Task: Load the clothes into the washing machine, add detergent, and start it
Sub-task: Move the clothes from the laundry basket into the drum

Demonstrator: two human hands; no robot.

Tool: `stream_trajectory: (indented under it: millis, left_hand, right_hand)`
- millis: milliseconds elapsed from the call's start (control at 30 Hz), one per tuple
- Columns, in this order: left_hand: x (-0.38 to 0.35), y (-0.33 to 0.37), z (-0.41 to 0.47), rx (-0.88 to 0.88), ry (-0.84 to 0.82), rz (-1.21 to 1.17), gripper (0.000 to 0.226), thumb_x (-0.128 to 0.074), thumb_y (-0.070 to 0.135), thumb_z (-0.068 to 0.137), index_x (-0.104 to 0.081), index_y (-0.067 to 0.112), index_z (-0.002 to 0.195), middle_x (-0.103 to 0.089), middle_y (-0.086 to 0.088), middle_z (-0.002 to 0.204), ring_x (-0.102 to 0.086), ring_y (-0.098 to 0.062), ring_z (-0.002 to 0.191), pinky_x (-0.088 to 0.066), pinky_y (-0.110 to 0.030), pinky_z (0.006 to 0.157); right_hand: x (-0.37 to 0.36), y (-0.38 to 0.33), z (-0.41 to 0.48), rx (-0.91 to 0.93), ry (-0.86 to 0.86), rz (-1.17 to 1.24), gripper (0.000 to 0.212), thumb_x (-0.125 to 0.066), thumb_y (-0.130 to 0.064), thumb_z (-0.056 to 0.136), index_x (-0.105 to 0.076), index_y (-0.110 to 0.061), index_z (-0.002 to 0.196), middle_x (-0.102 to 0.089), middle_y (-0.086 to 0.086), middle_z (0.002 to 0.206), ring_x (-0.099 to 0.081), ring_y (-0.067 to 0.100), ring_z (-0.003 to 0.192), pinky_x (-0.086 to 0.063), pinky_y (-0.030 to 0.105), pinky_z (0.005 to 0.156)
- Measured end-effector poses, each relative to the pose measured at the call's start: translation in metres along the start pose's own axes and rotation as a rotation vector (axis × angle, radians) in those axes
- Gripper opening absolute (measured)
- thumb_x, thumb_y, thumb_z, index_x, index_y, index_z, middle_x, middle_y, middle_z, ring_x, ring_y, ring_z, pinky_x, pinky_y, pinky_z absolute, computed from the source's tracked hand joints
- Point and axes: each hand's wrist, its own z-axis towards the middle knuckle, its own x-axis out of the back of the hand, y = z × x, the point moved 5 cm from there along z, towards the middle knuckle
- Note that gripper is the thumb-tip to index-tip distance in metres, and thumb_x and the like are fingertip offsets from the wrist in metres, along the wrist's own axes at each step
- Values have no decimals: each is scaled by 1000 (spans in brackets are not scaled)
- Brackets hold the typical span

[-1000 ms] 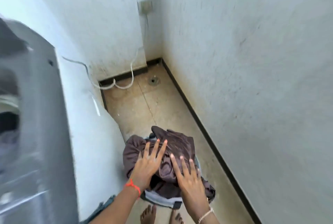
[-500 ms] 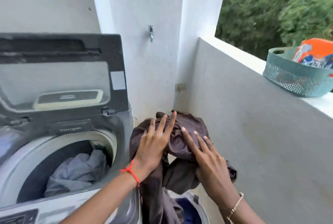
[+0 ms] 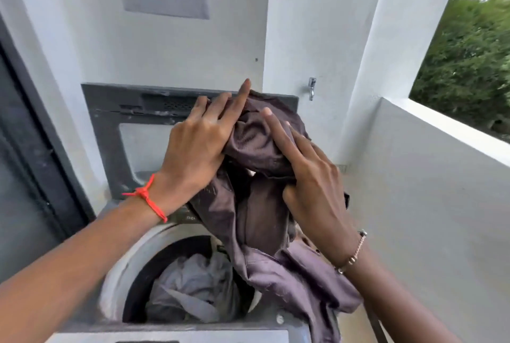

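head | step: loading; dark garment [image 3: 258, 146] carried above the open washing machine [image 3: 118, 273], grey clothes [image 3: 190, 287] inside | next, likely: lower, release, tuck in the tail hanging past the right rim | left hand [image 3: 197, 146] fingers straight, pressing the bundle; right hand [image 3: 313, 177] fingers on top, thumb pinching a fold

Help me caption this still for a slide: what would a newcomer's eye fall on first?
The bunched dark garment at centre, held between the left hand and right hand, its tail hanging down at lower right. Below it the washing machine's open drum already holds grey clothes, with the lid raised behind. The red string on the left wrist stands out too.
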Motion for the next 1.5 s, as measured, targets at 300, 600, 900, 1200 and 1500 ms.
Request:
stream_trajectory:
  millis: [300, 600, 900, 1200, 1500]
  left_hand:
    - [-64, -137, -108, 36, -234, 122, 90, -62, -12, 66, -29, 21, 143, -58, -15, 125, -58, -41, 106, -56, -40, 46]
    - [-136, -198, -226, 131, -710, 166, 113, -77, -17, 42, -33, 22, 139, -61, -19, 121, -60, -46, 95, -56, -41, 48]
    - [-223, -144, -283, 152, -930, 39, 110, -66, -7, 51, -15, 21, 145, -47, -18, 139, -64, -41, 89, -48, -64, 75]
    - [-261, -103, -288, 151, -1248, -157, 133, -74, 50, 66, 37, 20, 132, 41, -7, 140, 37, -31, 126, 1, -72, 102]
    - [-257, -24, -219, -11, -995, -342, 136, -69, 65, 60, 40, 23, 131, 40, -3, 144, 35, -27, 134, 15, -65, 104]
  right_hand:
    - [-179, -77, -10, -109, -230, 173, 117, -47, 9, 53, 3, -53, 140, -39, 6, 146, -43, 30, 129, -53, 38, 83]
    - [-313, -112, -75, -308, -572, 435, 111, -36, 4, 57, 9, -70, 126, -22, 0, 154, -26, 23, 139, -27, 31, 112]
    - [-370, -49, -142, -400, -873, 257, 113, -41, 8, 68, 23, -69, 120, 0, -8, 156, -1, 19, 144, -6, 38, 117]
    - [-374, 1, -169, -432, -1006, -20, 115, -68, -26, 76, 29, -41, 135, 14, 13, 155, 5, 29, 144, 1, 38, 116]
    - [-239, 52, -123, -561, -440, -98, 110, -68, -32, 77, 22, -47, 138, 3, -3, 156, 5, 16, 144, 4, 29, 116]
